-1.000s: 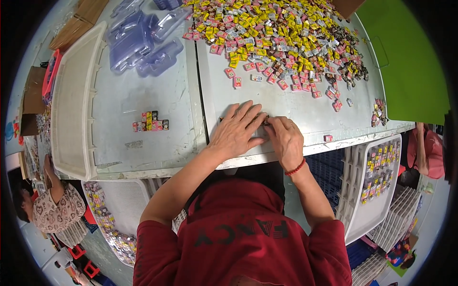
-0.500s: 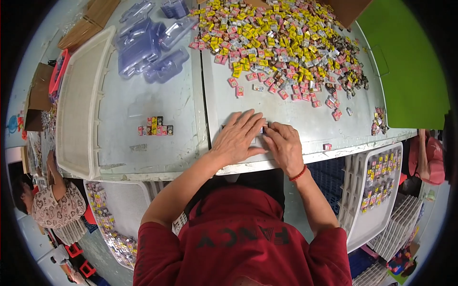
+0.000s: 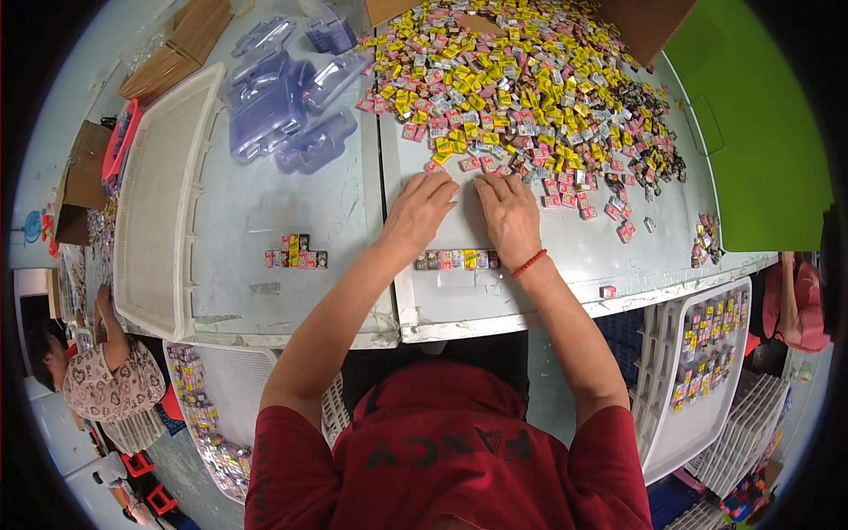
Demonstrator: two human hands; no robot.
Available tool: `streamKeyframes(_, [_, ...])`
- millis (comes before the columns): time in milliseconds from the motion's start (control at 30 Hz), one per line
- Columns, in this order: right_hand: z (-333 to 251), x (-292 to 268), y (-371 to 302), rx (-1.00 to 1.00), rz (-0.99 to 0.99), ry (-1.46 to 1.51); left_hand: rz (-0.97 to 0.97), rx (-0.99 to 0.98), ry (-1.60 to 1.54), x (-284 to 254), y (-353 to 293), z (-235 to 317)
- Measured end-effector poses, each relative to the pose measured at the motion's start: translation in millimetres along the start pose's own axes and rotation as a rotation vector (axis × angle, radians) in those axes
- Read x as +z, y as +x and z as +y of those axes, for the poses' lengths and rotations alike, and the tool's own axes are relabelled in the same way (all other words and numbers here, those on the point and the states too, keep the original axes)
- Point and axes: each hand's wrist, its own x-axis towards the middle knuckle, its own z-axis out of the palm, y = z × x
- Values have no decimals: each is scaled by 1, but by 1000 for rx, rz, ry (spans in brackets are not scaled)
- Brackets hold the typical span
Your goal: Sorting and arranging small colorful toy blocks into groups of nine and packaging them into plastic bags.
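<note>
My left hand (image 3: 422, 210) lies palm down at the near edge of a big pile of tiny boxes (image 3: 530, 88), its fingers curled together beside a pink box (image 3: 433, 165). Whatever is under its fingertips is hidden. My right hand (image 3: 510, 215) rests just to the right, fingers bent down by pink boxes (image 3: 488, 165); its grip is hidden too. Below the hands, a straight row of small boxes (image 3: 457, 260) in black, pink, white and yellow lies across the table, partly covered at its right end by my right wrist. Clear plastic (image 3: 457, 278) shows faintly under the row.
A small stepped cluster of boxes (image 3: 296, 253) sits on the left. Behind it are clear plastic trays (image 3: 291, 106) and a white crate (image 3: 159, 212). Filled white trays (image 3: 698, 371) stand below the table edge. A green panel (image 3: 760, 132) borders the right. A co-worker (image 3: 110, 375) works at far left.
Both hands have moved forward from the row to the near edge of the pile, uncovering the row. They have also come apart. The view has shifted slightly.
</note>
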Motion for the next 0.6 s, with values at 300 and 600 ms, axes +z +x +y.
streamKeyframes(300, [-12,1,-3,100,-95,107,-60,-6,-96,2,-2,-3])
streamKeyframes(600, [2,31,73,-103,-85,53,-121,-228,-214,-10,-8,-7])
